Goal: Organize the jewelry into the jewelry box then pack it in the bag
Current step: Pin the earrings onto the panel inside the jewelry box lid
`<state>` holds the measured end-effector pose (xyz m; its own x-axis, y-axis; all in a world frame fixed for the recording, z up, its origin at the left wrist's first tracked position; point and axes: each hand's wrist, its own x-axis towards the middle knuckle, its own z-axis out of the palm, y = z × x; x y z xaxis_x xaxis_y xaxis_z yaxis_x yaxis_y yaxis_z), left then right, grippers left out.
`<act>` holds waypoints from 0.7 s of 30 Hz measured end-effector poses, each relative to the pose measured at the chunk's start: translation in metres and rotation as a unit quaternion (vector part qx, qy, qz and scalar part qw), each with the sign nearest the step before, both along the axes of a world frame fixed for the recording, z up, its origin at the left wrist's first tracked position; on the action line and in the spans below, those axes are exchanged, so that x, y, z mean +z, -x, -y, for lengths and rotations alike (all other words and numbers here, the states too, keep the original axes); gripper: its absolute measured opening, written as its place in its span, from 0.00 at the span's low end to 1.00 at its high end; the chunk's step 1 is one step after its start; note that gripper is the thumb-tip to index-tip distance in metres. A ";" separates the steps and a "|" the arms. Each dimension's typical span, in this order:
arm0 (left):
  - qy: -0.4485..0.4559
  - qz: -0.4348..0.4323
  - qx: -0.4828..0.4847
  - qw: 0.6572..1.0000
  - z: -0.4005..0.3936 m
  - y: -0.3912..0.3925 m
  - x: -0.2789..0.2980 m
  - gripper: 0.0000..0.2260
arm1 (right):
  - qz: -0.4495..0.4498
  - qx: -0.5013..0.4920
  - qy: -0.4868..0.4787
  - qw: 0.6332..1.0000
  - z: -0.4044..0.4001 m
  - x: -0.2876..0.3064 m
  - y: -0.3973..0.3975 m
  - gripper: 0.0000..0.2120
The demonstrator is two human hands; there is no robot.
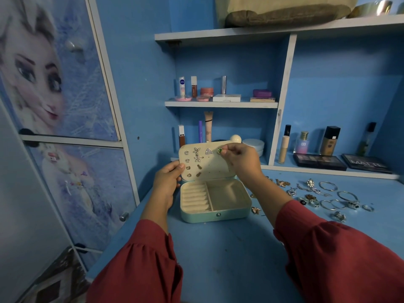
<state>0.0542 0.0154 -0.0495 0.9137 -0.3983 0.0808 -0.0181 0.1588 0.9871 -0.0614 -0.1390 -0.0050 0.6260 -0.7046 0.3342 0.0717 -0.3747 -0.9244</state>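
Jewelry box (215, 202): pale teal case with cream lining, standing open on the blue desk (218, 248). Long axis runs left to right; clasp side faces the person, hinge at the far side. Lid (207, 162) raised near upright, inner face toward the camera, carrying about ten earrings pinned in rows on its left half. Base holds ring rolls at left and an open compartment at right.

Left hand (167, 182): grips the lid's left edge, thumb on the inner face, fingers curled behind.

Right hand (240, 160): thumb and forefinger pinch a green-stoned earring (219, 151) against the lid's upper right area; whether its post is already through the lining cannot be told.

Loose jewelry (323, 197): bangles, rings and pendants spread on the desk to the right of the box, well apart from it; one gold floral piece (255, 210) lies just beside the box's right front corner.

Surroundings: blue-painted alcove with white shelves (220, 104) of cosmetics behind the box; bottles and two eyeshadow palettes (319, 161) at right; cabinet door (54, 84) with a cartoon figure at left. Both sleeves are dark red.
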 end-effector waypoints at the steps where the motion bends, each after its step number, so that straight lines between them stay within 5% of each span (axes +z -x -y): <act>1: 0.001 0.001 -0.001 1.000 0.000 0.000 0.000 0.11 | -0.002 0.003 -0.003 1.000 0.000 -0.001 0.000 0.01; 21: -0.006 0.006 0.001 1.000 0.000 0.000 0.000 0.10 | -0.018 0.062 0.005 0.998 0.008 0.014 0.029 0.01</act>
